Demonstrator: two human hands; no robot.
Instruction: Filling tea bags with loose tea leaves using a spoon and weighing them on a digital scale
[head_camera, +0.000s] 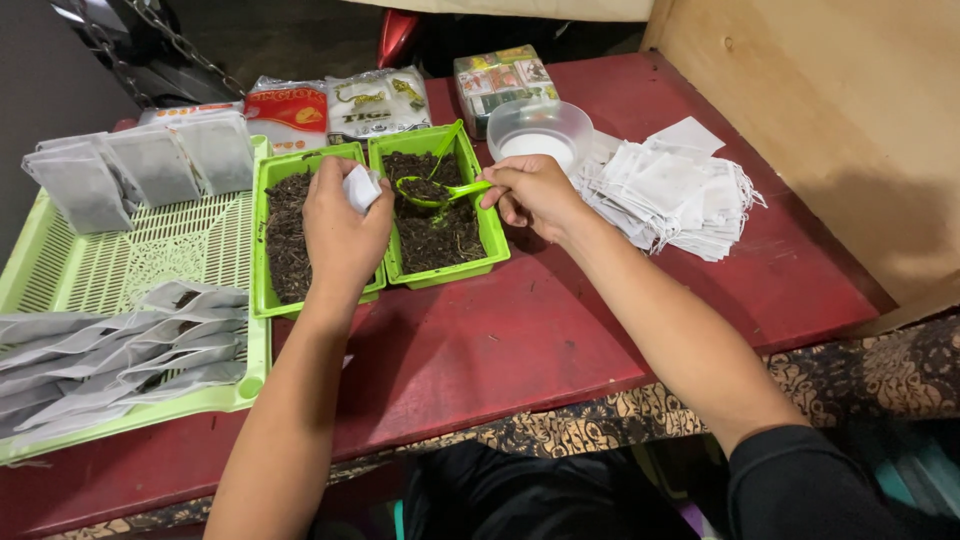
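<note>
My left hand (342, 225) holds a small white empty tea bag (360, 187) above the left green tub (268, 300) of dark loose tea. My right hand (535, 192) grips a green plastic spoon (432, 192) whose bowl, loaded with tea, hangs over the right green tub (494, 235), close to the bag. A second green spoon (447, 143) lies in the far corner of that tub. Both tubs stand side by side on the red table (520, 330).
A stack of empty white bags (675, 200) lies right of my right hand, behind it a clear plastic bowl (540, 130). A light green slotted tray (120, 270) at left holds several filled bags. Packets (335, 105) line the far edge. A wooden panel (850, 110) stands at right.
</note>
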